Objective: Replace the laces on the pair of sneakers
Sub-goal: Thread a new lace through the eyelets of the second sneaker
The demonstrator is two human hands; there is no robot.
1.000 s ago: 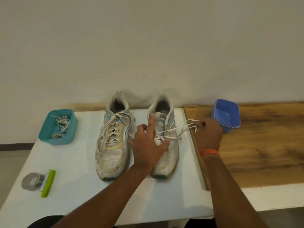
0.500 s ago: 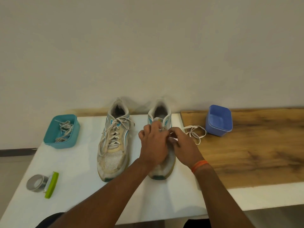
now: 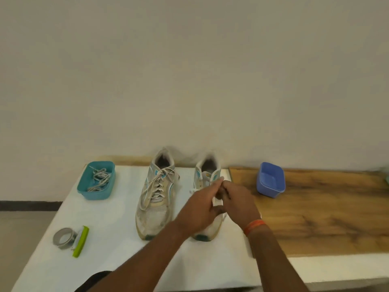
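Observation:
Two worn white sneakers with teal accents stand side by side on the white table [image 3: 117, 260], toes toward me. The left sneaker [image 3: 156, 199] is fully laced and tied. Over the right sneaker [image 3: 207, 171] my left hand [image 3: 200, 209] and my right hand [image 3: 240, 202] meet, fingers pinched together on its white lace [image 3: 216, 201]. Only a short piece of that lace shows between the hands. Most of the right sneaker's lacing is hidden under my hands. An orange band circles my right wrist.
A teal tub [image 3: 96, 182] holding loose grey-white laces sits at the table's far left. An empty blue tub [image 3: 271, 182] stands on the wooden surface [image 3: 326, 218] to the right. A grey tape roll with a green dispenser [image 3: 70, 241] lies near the left front.
My right hand came in from the right side, where it held the lace stretched out, to meet the left hand over the right sneaker. The loose lace loop beside the shoe is gone from sight.

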